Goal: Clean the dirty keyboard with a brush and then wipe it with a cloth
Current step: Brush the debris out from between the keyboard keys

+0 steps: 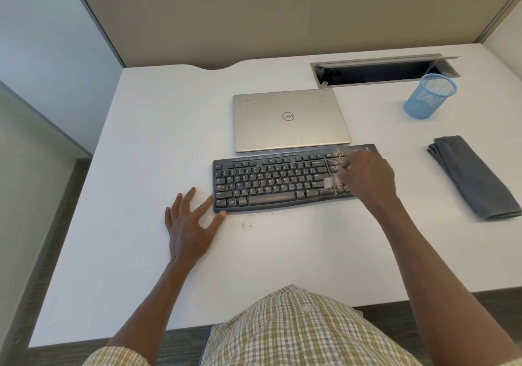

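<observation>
keyboard lies mid-worktop, long axis left-right, just in front of the closed laptop. Crumbs sit on its right end, around the numpad; left and centre keys look mostly clear. Right hand is over that dirty end, fingers curled round the brush, pale bristles blurred on the keys near the arrow cluster. Left hand lies flat on the worktop, fingers spread, thumb and index tip touching the keyboard's near-left corner, likely bracing it. A few crumbs lie on the worktop just in front. Folded grey cloth is well off to the right, long axis diagonal, so right hand is nearer for the wipe step; brushing looks unfinished
</observation>
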